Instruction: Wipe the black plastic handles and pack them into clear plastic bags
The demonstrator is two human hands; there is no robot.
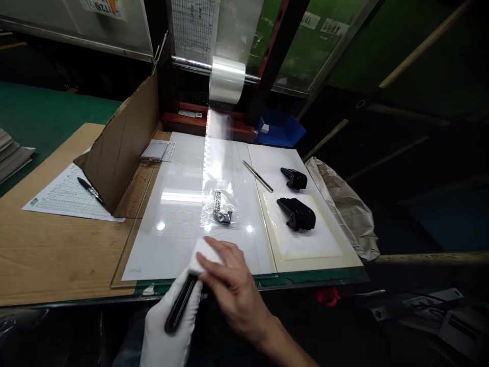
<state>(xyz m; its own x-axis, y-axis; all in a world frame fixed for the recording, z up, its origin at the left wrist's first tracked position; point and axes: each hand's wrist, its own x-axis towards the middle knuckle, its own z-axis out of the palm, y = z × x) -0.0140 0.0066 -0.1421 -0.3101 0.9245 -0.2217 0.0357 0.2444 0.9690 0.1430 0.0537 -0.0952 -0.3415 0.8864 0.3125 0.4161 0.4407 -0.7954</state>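
White-gloved left grip (166, 331) closes around a glossy black plastic part (181, 303), its long axis slanting up toward the bare right grip (233, 285), which pinches a white pad (206, 256) just beside the part's upper end.

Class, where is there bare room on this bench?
Bare room: the white sheet between the cardboard flap and the plastic bag, and the wooden bench below the printed form. Crowded: the pad holding two black parts, and the near edge by the gloved left hand gripping a black part and right hand.
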